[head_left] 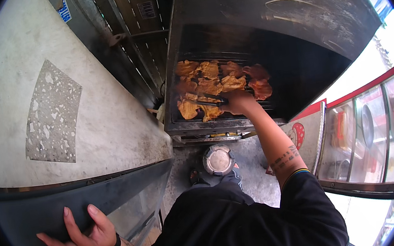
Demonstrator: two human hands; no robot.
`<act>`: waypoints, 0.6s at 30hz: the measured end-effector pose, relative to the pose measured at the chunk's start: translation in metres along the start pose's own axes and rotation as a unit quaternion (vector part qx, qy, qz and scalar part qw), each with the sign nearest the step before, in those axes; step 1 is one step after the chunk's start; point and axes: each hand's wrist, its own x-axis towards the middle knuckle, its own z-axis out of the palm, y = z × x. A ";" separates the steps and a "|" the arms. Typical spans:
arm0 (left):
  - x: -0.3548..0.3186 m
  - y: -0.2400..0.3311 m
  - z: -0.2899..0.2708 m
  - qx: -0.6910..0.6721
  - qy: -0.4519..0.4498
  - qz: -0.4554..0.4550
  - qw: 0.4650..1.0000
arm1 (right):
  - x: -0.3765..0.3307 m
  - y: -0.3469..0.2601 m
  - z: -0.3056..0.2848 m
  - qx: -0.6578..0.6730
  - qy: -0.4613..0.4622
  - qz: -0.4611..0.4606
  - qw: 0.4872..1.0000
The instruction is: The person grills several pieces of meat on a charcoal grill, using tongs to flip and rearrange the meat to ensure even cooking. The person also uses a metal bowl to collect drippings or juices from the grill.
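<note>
Dark grill (236,126), right hand (239,102) with tongs (215,97) at meat slices (208,84).

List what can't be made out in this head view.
All in the head view:
- Tongs: handle end, covered by the right hand.
- Meat: undersides, hidden by the pieces themselves.
- Grill: back right interior, lost in shadow.
- Display case: contents, too blurred behind glass to identify.

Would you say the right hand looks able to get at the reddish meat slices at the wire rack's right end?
Probably yes: the right hand, holding slender dark tongs, appears close beside the reddish meat slices, with nothing visible between.
</note>
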 end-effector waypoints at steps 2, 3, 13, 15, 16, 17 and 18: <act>0.002 0.002 -0.001 0.004 0.004 0.001 1.000 | 0.007 -0.007 -0.027 0.002 -0.079 0.012 0.997; 0.002 0.002 0.000 0.002 0.006 -0.001 1.000 | 0.009 -0.005 -0.035 0.003 -0.091 0.008 0.996; 0.005 0.005 0.005 -0.023 0.037 -0.009 0.999 | 0.006 0.015 -0.059 0.039 -0.128 -0.053 0.990; 0.004 0.005 0.006 -0.026 0.039 -0.013 0.999 | -0.011 0.016 -0.061 0.049 -0.071 -0.056 0.995; 0.004 0.005 0.005 -0.024 0.040 -0.012 0.999 | -0.020 0.010 -0.066 0.040 -0.036 -0.058 0.997; 0.003 0.005 0.004 -0.021 0.040 -0.012 0.999 | -0.031 0.003 -0.074 0.031 -0.001 -0.059 0.998; 0.003 0.005 0.004 -0.022 0.039 -0.013 0.999 | -0.041 -0.001 -0.076 0.023 0.035 -0.057 0.998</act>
